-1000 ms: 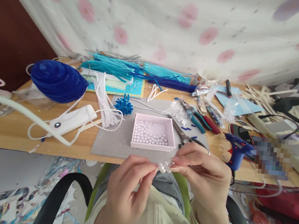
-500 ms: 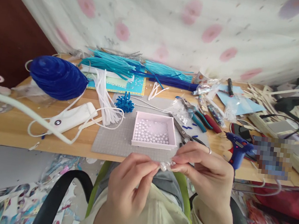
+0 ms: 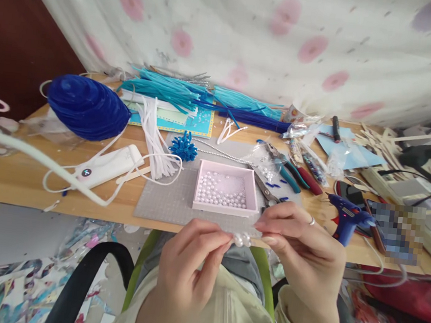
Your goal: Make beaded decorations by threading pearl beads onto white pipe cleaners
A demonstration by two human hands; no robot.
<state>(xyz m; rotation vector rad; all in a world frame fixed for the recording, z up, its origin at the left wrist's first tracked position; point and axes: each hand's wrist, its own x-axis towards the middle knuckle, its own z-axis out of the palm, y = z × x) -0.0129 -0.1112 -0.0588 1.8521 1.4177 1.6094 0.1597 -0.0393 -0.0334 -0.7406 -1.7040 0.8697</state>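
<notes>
My left hand and my right hand meet just in front of the table edge, both pinching a small cluster of white pearl beads between their fingertips. Whatever thread or wire joins the beads is too fine to see. A ring shows on a finger of my right hand. Right behind the hands, a pale pink box holding several loose pearls rests on a grey mat.
On the wooden table lie a blue glue gun, scissors, pliers, a blue pipe-cleaner flower, white pipe cleaners, a white power bank, a dark blue ribbed piece and teal strips. A dark chair arm curves at lower left.
My hands stay closed on the bead cluster, with only slight finger shifts. The view has drifted a little, so the table appears marginally higher and to the right.
</notes>
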